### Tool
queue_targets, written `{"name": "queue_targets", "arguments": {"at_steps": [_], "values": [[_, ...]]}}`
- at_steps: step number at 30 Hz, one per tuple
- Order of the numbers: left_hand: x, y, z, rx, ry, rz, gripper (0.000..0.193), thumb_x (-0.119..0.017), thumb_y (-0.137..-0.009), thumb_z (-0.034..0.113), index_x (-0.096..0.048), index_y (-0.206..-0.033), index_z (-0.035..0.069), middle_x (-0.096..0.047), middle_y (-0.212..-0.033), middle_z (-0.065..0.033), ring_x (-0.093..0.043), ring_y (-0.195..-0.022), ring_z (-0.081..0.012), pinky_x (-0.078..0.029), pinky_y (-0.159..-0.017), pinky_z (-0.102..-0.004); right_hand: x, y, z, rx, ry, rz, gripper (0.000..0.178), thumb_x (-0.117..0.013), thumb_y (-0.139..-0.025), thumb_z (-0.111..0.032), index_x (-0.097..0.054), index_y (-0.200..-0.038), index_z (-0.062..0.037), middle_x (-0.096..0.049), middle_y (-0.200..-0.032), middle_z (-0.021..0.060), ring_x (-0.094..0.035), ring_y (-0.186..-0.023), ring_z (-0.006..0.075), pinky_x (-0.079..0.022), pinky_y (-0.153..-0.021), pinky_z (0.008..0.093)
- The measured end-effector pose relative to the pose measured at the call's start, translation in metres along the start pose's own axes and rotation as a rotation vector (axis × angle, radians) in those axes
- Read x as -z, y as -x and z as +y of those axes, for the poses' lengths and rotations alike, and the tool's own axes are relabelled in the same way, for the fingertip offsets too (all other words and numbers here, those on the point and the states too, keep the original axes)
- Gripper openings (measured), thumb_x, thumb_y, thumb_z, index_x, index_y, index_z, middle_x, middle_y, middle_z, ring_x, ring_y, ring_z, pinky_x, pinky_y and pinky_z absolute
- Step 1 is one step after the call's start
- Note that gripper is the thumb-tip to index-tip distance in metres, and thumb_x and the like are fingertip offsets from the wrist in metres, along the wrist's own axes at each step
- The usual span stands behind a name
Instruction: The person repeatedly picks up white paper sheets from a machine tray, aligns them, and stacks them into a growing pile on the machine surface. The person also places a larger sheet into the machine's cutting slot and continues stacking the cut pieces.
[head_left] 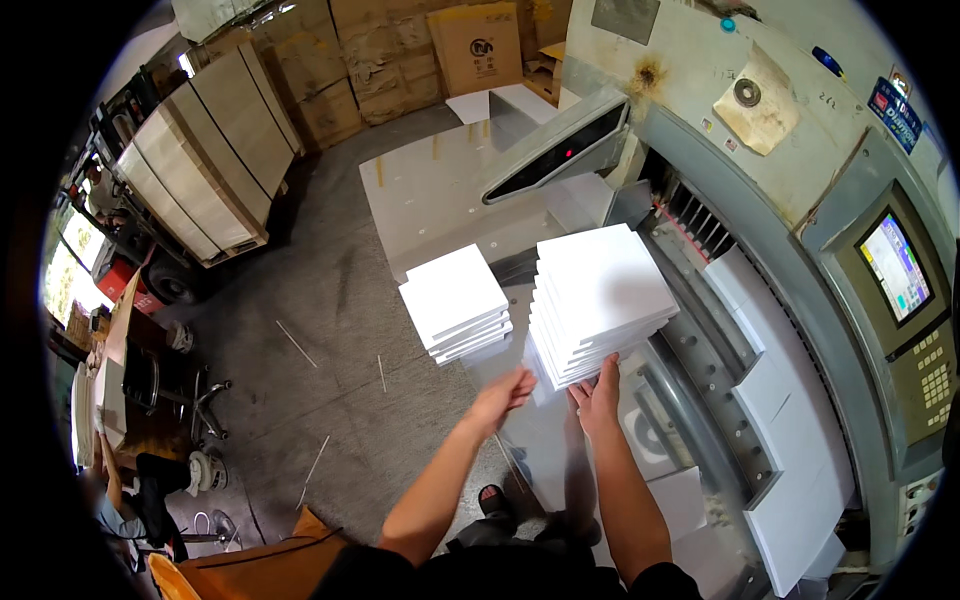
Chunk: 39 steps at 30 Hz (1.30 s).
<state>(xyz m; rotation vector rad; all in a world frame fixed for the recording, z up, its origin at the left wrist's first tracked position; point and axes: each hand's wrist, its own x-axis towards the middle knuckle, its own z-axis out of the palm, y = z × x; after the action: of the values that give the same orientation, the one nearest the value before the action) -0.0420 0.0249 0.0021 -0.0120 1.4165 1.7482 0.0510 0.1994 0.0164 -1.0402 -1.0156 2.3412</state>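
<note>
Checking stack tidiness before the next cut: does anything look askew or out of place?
The paper stack at both hands is fanned, its lower sheets stepping out at the near edge. Thin strips lie scattered on the concrete floor.

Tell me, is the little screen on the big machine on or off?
On. The screen glows with bright coloured patches, above a panel of buttons.

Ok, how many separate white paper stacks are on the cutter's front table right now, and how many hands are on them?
White paper stacks on the metal table: 2, a large stack and a small stack
Hands at the large stack: 2, left hand and right hand, both at its near edge
Hands at the small stack: 0
Total: 2 stacks, 2 hands
</note>
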Motion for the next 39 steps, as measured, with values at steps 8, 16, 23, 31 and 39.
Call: {"name": "queue_targets", "arguments": {"at_steps": [8, 16, 23, 31, 39], "values": [[0.146, 0.036, 0.069, -0.184, 0.172, 0.481, 0.054, -0.057, -0.089, 0.061, -0.052, -0.117, 0.015, -0.055, -0.117, -0.0139, -0.052, -0.112, -0.0287, -0.039, -0.096, -0.0505, -0.020, -0.067, -0.010, 0.078, -0.047, -0.025, 0.096, -0.052, -0.091, -0.068, -0.004, -0.157, -0.0170, -0.011, -0.160, 0.0136, -0.017, -0.145, 0.0420, -0.027, -0.116, 0.0550], [0.123, -0.023, 0.098, -0.040, 0.012, 0.274, 0.098, -0.056, -0.086, 0.063, -0.018, -0.156, 0.006, -0.027, -0.157, -0.0205, -0.027, -0.143, -0.0411, -0.021, -0.110, -0.0667, -0.093, -0.026, 0.079, 0.200, 0.477, -0.174, 0.081, -0.064, -0.092, -0.051, -0.028, -0.148, -0.0050, -0.032, -0.150, 0.0179, -0.035, -0.139, 0.0298, -0.036, -0.106, 0.0444], [0.101, -0.021, 0.089, -0.054, -0.010, 0.316, 0.083, -0.053, -0.091, 0.059, -0.026, -0.154, 0.012, -0.040, -0.150, -0.0185, -0.042, -0.134, -0.0383, -0.034, -0.105, -0.0598, -0.142, -0.060, 0.043, 0.054, 0.740, -0.116, 0.088, -0.064, -0.079, -0.065, -0.049, -0.132, 0.0037, -0.043, -0.137, 0.0233, -0.047, -0.125, 0.0325, -0.041, -0.099, 0.0451], [0.045, 0.056, -0.010, -0.123, -0.021, 0.165, 0.079, -0.055, -0.094, 0.053, -0.027, -0.151, 0.006, -0.047, -0.142, -0.0157, -0.053, -0.125, -0.0310, -0.048, -0.098, -0.0489, -0.005, 0.033, 0.056, 0.268, 0.817, -0.014, 0.076, -0.060, -0.087, -0.063, -0.060, -0.114, 0.0079, -0.062, -0.119, 0.0257, -0.063, -0.104, 0.0357, -0.048, -0.090, 0.0423], [0.000, 0.114, -0.043, -0.047, 0.016, 0.085, 0.082, -0.051, -0.093, 0.064, -0.025, -0.153, 0.014, -0.044, -0.146, -0.0127, -0.042, -0.135, -0.0337, -0.034, -0.107, -0.0603, 0.096, 0.112, 0.007, 0.374, 0.787, 0.185, 0.071, -0.060, -0.089, -0.059, -0.056, -0.124, 0.0030, -0.059, -0.120, 0.0229, -0.060, -0.107, 0.0347, -0.048, -0.091, 0.0422]]}}
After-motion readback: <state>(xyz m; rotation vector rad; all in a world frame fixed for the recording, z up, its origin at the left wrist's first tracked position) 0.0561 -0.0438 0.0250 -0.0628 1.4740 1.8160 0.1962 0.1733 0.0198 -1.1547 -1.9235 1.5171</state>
